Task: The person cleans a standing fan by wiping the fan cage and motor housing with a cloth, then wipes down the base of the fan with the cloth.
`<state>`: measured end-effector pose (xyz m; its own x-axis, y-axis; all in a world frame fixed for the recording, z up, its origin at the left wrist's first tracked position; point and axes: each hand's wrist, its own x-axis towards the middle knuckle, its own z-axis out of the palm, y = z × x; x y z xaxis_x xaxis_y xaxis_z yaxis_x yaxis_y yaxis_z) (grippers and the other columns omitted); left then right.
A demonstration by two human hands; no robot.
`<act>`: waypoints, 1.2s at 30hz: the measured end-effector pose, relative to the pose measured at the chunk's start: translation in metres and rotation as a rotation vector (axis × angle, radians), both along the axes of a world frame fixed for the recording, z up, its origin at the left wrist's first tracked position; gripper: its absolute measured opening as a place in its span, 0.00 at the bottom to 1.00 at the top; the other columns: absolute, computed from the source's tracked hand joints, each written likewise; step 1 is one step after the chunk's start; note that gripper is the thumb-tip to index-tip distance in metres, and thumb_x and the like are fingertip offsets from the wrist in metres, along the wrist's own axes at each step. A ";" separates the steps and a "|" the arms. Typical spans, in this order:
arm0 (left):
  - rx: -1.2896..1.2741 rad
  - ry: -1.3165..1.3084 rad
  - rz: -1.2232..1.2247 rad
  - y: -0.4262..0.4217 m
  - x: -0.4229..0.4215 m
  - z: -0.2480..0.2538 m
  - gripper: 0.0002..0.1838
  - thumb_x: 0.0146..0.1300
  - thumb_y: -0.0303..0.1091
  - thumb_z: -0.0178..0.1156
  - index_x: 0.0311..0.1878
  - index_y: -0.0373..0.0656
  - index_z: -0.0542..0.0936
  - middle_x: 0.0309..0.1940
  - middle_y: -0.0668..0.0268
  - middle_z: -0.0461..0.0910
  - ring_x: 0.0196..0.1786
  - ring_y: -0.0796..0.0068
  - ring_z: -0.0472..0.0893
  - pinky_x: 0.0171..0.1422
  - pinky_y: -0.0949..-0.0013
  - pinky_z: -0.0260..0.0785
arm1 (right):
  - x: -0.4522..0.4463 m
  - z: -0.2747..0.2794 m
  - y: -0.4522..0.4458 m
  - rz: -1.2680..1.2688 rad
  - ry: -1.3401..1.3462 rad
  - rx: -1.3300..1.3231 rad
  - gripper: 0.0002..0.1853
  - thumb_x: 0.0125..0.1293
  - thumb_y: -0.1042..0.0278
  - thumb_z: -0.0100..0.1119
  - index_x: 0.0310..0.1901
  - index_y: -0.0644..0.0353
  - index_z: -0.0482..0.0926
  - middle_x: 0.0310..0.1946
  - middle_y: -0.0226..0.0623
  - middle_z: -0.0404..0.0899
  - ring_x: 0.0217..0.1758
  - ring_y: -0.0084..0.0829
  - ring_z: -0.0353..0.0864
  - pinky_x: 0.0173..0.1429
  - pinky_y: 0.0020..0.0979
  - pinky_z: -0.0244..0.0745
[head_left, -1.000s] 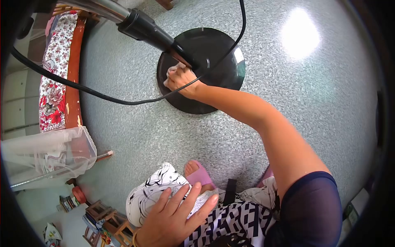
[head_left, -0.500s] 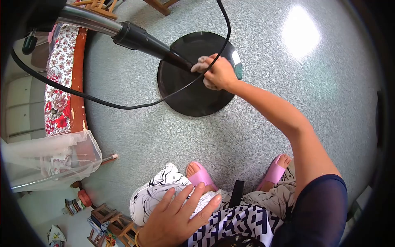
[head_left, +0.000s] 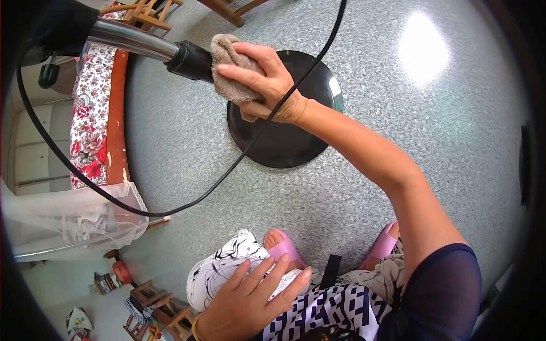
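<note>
My right hand [head_left: 267, 79] presses a greyish-beige cloth [head_left: 234, 71] around the black lower part of a stand's pole [head_left: 190, 61]. The cloth covers part of the pole, just below a black collar. Above the collar the pole is shiny metal [head_left: 133, 40]. Under my hand the round, glossy black base [head_left: 284, 145] sits on the floor. A black cable [head_left: 227, 170] loops across the view, passing in front of my right wrist. My left hand [head_left: 244, 295] lies open, fingers spread, over white fabric with black swirls [head_left: 207, 273], and holds nothing.
Speckled grey floor [head_left: 387, 142] surrounds the base. On the left are a bed with a floral cover [head_left: 91, 131] and sheer white netting [head_left: 74, 221]. Wooden chairs [head_left: 151, 14] stand at top left and lower left. Pink slippers [head_left: 284, 247] are on my feet.
My right hand has slid up the pole with the cloth, from near the base to just below the collar. The cable loop has shifted and hangs lower. My left hand stays resting.
</note>
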<state>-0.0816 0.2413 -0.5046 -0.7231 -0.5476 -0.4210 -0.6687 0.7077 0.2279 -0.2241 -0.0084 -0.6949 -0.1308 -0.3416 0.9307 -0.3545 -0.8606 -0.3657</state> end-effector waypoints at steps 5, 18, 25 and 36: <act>-0.008 -0.006 -0.004 -0.004 0.002 -0.001 0.29 0.59 0.42 0.57 0.65 0.48 0.72 0.63 0.53 0.69 0.61 0.57 0.71 0.63 0.55 0.62 | 0.006 -0.026 0.003 -0.063 0.056 0.090 0.38 0.32 0.70 0.71 0.54 0.41 0.76 0.59 0.39 0.68 0.55 0.44 0.72 0.58 0.41 0.72; 0.004 -0.026 -0.016 -0.010 0.000 -0.004 0.29 0.58 0.41 0.59 0.64 0.47 0.73 0.63 0.54 0.69 0.60 0.58 0.71 0.63 0.55 0.63 | 0.007 -0.132 0.027 -0.211 0.629 0.775 0.26 0.44 0.68 0.67 0.49 0.38 0.76 0.53 0.32 0.69 0.53 0.38 0.71 0.49 0.36 0.69; -0.041 -0.009 -0.029 -0.004 0.003 -0.004 0.31 0.55 0.42 0.62 0.64 0.46 0.73 0.64 0.53 0.68 0.60 0.58 0.72 0.63 0.55 0.63 | -0.012 -0.111 0.036 -0.176 0.991 0.867 0.17 0.45 0.68 0.67 0.40 0.41 0.83 0.50 0.25 0.71 0.54 0.37 0.71 0.47 0.36 0.70; -0.027 0.019 -0.001 -0.006 0.015 -0.003 0.31 0.56 0.43 0.61 0.64 0.43 0.72 0.65 0.52 0.67 0.60 0.57 0.72 0.61 0.55 0.63 | -0.021 -0.133 -0.005 -0.394 0.767 0.763 0.21 0.40 0.70 0.71 0.41 0.43 0.83 0.49 0.20 0.73 0.54 0.36 0.71 0.46 0.37 0.69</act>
